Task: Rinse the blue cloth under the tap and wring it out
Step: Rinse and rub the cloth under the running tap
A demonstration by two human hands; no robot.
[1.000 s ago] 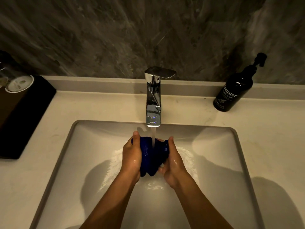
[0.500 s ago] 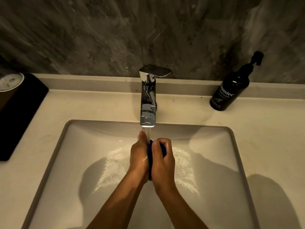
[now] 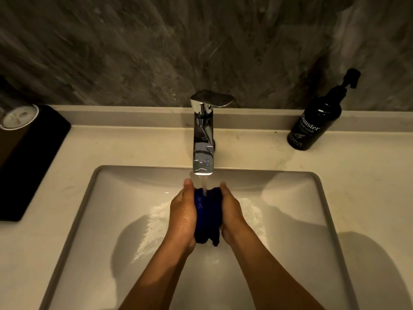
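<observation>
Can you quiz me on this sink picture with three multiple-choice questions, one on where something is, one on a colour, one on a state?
1. Where does the soap bottle stand?
A. on the counter right of the tap
B. in the sink
C. on the black tray

2. What colour is the cloth?
A. white
B. blue
C. red

3. What is the tap doing?
A. off
B. running
C. dripping onto the counter

Answers:
1 A: the soap bottle stands right of the tap.
2 B: the cloth between the left hand and right hand is blue.
3 B: water falls onto the cloth.
</observation>
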